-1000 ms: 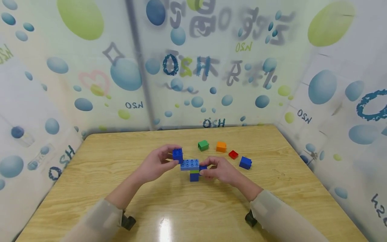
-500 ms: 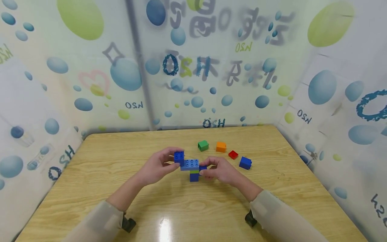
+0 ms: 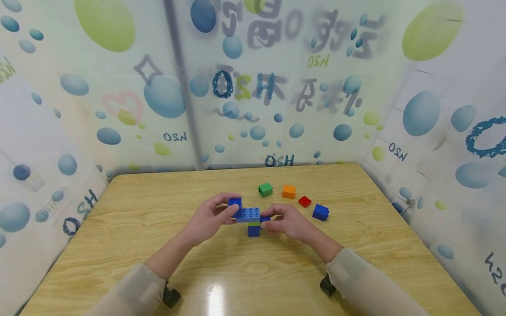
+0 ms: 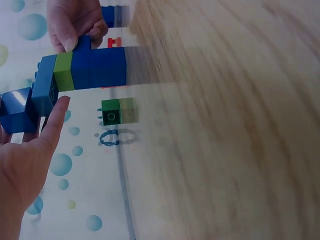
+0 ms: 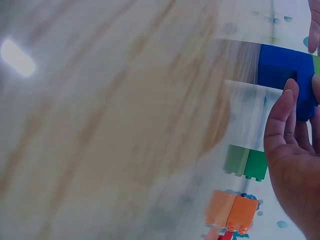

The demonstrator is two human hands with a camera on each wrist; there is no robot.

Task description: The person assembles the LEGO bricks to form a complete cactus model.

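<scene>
In the head view a small brick model stands mid-table. At its foot is a dark blue brick (image 3: pixel 254 231), with a lime green brick (image 4: pixel 64 71) above it. A light blue brick (image 3: pixel 251 213) lies across the top and overhangs to the left. Over that overhang, my left hand (image 3: pixel 207 220) pinches a dark blue studded brick (image 4: pixel 18 111) against the light blue one, thumb in front. One left finger reaches under the light blue brick. My right hand (image 3: pixel 286 222) grips a dark blue brick (image 5: pixel 305 102) jutting from the model's right side, partly hidden by the fingers.
Loose on the wooden table (image 3: pixel 158 197) behind and right of the model are a green brick (image 3: pixel 265 189), an orange brick (image 3: pixel 289 192), a red piece (image 3: pixel 305 202) and a blue brick (image 3: pixel 320 212). Patterned walls border the table at the back and sides.
My left hand has lowered its dark blue brick slightly and brought it right, onto the light blue brick's left end. Its thumb has come across the brick's front. The right hand has stayed in place.
</scene>
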